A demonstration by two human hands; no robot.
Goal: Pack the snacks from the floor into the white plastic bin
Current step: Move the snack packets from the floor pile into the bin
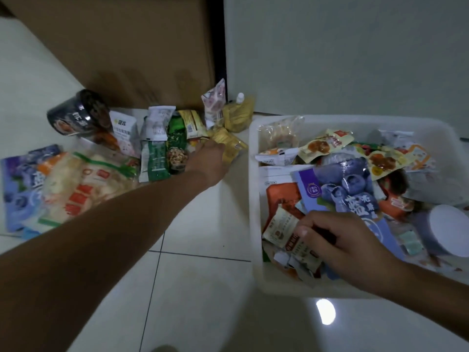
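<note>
Reaching from the lower left, the left hand (209,158) is laid on yellow packets (225,146) among the floor snacks (83,179); its grasp cannot be told. At right, a beige sachet (280,226) is pinched by the right hand (342,240) inside the white plastic bin (254,199), which is crammed with colourful pouches.

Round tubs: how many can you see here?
2. A black tub lies on the floor beside the packets; a white-lidded tub sits in the white bin. Others may be hidden underneath.
</note>
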